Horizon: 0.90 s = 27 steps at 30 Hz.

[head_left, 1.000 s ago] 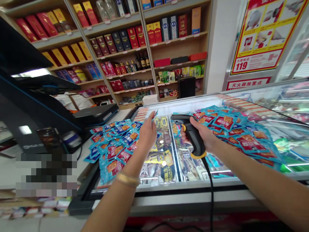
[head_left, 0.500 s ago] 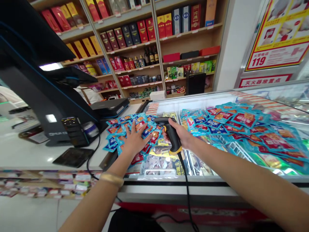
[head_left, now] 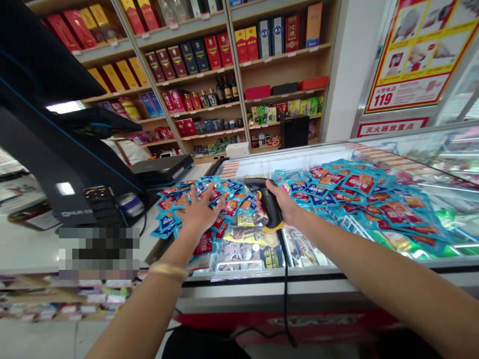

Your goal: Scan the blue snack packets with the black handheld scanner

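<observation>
Snack packets (head_left: 235, 204), blue foil, heaped in two piles on a chest freezer (head_left: 299, 275). Left hand (head_left: 200, 214): open, fingers spread, palm down on the nearer pile, no separate item gripped. Bangle (head_left: 168, 271), gold-coloured, on the left wrist. Right hand (head_left: 282, 204): closed around the grip of a barcode scanner (head_left: 268, 204), black with yellow base, held just beside the left hand above the freezer. Cord (head_left: 285, 299), black, hanging from the scanner over the freezer's front. Printed packs (head_left: 243, 254) lying in the freezer below both hands. Counter (head_left: 30, 249), white, left of the freezer, bearing a checkout terminal (head_left: 63, 149). Shelves (head_left: 187, 65) of boxed liquor behind. Poster (head_left: 415, 60), upper right.
</observation>
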Each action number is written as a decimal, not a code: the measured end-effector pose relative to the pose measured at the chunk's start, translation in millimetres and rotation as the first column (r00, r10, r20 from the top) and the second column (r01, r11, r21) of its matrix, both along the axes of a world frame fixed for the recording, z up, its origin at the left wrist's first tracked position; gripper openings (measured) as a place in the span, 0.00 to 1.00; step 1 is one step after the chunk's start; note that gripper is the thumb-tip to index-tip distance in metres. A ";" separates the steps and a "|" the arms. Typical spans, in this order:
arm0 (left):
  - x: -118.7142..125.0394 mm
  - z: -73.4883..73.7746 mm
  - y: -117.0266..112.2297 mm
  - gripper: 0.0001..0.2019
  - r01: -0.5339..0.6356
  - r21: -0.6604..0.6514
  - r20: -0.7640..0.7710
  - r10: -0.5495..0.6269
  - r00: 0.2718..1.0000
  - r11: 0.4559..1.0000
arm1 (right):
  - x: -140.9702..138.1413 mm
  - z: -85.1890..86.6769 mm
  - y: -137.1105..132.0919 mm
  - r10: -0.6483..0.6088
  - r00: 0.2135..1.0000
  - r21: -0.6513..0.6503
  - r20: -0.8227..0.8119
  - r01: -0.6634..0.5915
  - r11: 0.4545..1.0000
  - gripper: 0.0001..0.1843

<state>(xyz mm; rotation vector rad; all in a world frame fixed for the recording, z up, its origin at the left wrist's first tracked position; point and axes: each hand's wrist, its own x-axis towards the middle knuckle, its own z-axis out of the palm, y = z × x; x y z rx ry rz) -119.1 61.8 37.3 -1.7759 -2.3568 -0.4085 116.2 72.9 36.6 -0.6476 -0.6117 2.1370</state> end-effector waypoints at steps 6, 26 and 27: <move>46.1 10.3 -2.6 0.33 0.062 0.185 -0.118 -0.041 0.992 0.981 | 46.6 13.8 1.7 -0.042 0.999 0.081 0.018 0.040 0.996 0.26; 238.0 -31.3 33.7 0.29 0.742 0.019 0.196 -0.730 0.655 0.670 | 160.5 9.2 7.1 -0.294 0.956 0.092 -0.012 0.294 0.951 0.26; 237.7 -31.3 32.2 0.28 0.743 0.039 0.189 -0.735 0.652 0.669 | 158.9 10.2 5.8 -0.288 0.957 0.095 -0.008 0.288 0.953 0.26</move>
